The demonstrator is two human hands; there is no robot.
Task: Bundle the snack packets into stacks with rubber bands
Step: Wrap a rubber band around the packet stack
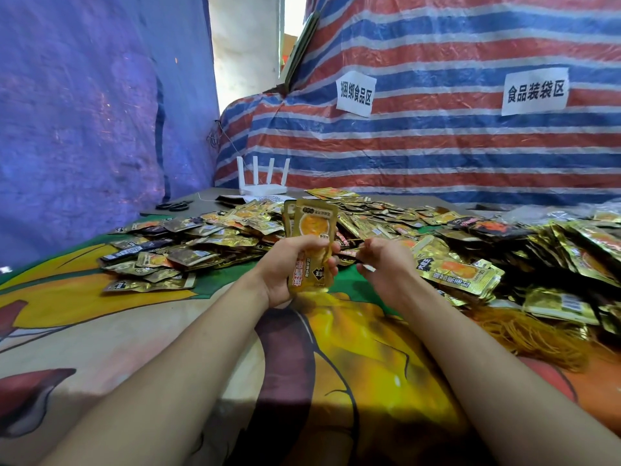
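Left hand (295,264) grips a stack (311,223) of gold snack packets around its lower half. The stack stands upright, top end pointing away from the person and clear of the desk (100,331). Right hand (383,264) sits just beside it at the same height with fingers curled. Can't tell if it's pinching a band or nothing; too small to resolve.

Handling, my read:
- Packets look light, thin and floppy, and the foil is slick. Layers will likely slide against each other if the grip loosens.
- Best hold is across the middle of the stack, thumb on one face and fingers on the other, edges squared first.
- The band should go over the free top end and down to mid-height. Too near an end and it could slip off.

Surroundings:
- Loose packets (208,243) are heaped beyond and to the left of the left hand. A bigger heap runs right of the right hand, touching the zone under it.
- Rubber bands (524,334) lie in an orange tangle right of the right forearm, near and partly under packet edges. Pulling one may drag others out with it.
- Scissors (173,206) and a white router (263,183) are well beyond the left hand, out of the way.
- Striped tarp (437,146) with paper signs (355,93) hangs behind the desk.

Nothing blocks the gap between the hands. The main snag risk is the band tangle.
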